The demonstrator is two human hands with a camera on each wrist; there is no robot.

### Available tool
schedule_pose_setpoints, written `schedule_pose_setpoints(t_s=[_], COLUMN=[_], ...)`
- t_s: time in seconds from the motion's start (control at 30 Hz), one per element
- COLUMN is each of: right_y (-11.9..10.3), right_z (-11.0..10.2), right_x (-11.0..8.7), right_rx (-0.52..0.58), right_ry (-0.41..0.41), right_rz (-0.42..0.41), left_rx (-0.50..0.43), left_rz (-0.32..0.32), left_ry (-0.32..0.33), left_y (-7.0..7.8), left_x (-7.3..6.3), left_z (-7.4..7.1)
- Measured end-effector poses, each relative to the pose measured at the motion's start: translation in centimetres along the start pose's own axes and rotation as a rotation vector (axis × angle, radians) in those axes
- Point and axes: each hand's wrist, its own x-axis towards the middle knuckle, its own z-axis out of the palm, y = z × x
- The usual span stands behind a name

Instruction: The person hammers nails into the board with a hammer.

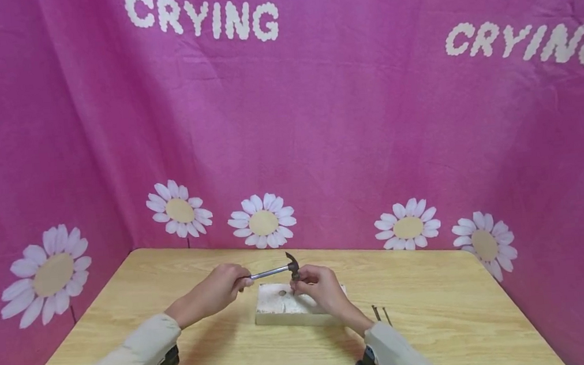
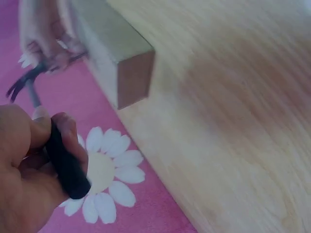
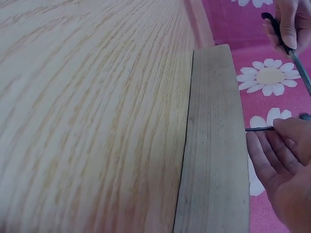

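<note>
My left hand (image 1: 223, 287) grips a claw hammer (image 1: 270, 272) by its black handle (image 2: 67, 167), fingers and thumb wrapped around it. The metal shaft points right, and the dark head is right over the top of a nail (image 3: 260, 129). Between thumb and fingers, my right hand (image 1: 322, 287) pinches that nail. It stands upright with its lower end at the top face of a wooden block (image 1: 293, 318). In the head view the right fingers hide most of the nail. A dark round spot (image 1: 282, 293) marks the block's whitish top.
The block lies on a light wood-grain table (image 1: 438, 309). Two long nails (image 1: 376, 313) lie on the table right of the block, near the right forearm. A pink curtain (image 1: 320, 145) with daisies and lettering surrounds the table's back and sides. Black devices (image 1: 168, 360) are strapped at both wrists.
</note>
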Motion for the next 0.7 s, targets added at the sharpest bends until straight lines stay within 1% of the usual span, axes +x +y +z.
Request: schedule_pose_setpoints(t_s=[0.03,0.07,0.1,0.17,0.2,0.23,0.27,0.3,0.4,0.43,0.47,0.5,0.6,0.63,0.67,0.7], right_y=[-0.03,-0.09,-0.14,-0.22,-0.25,-0.29,-0.31,-0.34,-0.44,-0.45,-0.43,-0.44,-0.36,-0.33,-0.32,-0.32], right_z=[0.03,0.1,0.18,0.3,0.37,0.42,0.45,0.46,0.36,0.3,0.24,0.18,0.03,-0.01,-0.04,-0.05], right_x=[0.06,0.12,0.15,0.13,0.08,0.03,-0.02,-0.07,-0.17,-0.18,-0.2,-0.2,-0.2,-0.19,-0.17,-0.16], right_rx=[0.003,0.009,0.013,0.022,0.029,0.037,0.038,0.038,0.034,0.033,0.033,0.035,0.044,0.041,0.039,0.033], right_ry=[-0.001,-0.001,-0.001,-0.003,-0.004,-0.004,-0.003,-0.003,0.003,0.005,0.005,0.007,0.005,0.003,0.001,-0.001], right_rz=[0.001,0.003,0.007,0.017,0.018,0.024,0.022,0.025,0.026,0.033,0.028,0.035,0.039,0.037,0.036,0.04], left_rx=[0.002,-0.015,-0.039,-0.065,-0.077,-0.085,-0.075,-0.038,0.03,0.044,0.051,0.043,-0.002,-0.025,-0.039,-0.035], left_rz=[-0.006,-0.025,-0.052,-0.084,-0.094,-0.098,-0.093,-0.074,-0.028,-0.021,-0.022,-0.029,-0.048,-0.054,-0.048,-0.043], left_ry=[-0.019,-0.019,0.008,0.094,0.135,0.159,0.16,0.143,0.036,0.016,0.018,0.046,0.201,0.229,0.234,0.208], left_y=[-0.02,0.01,0.07,0.19,0.28,0.31,0.26,0.15,-0.15,-0.22,-0.27,-0.28,-0.16,-0.07,-0.01,0.02], left_x=[0.0,0.01,0.04,0.18,0.2,0.17,0.12,0.03,-0.38,-0.48,-0.54,-0.55,-0.29,-0.17,-0.09,-0.02], left_z=[-0.1,-0.21,-0.29,-0.44,-0.47,-0.51,-0.52,-0.51,-0.36,-0.27,-0.18,-0.12,-0.04,-0.03,-0.01,0.06])
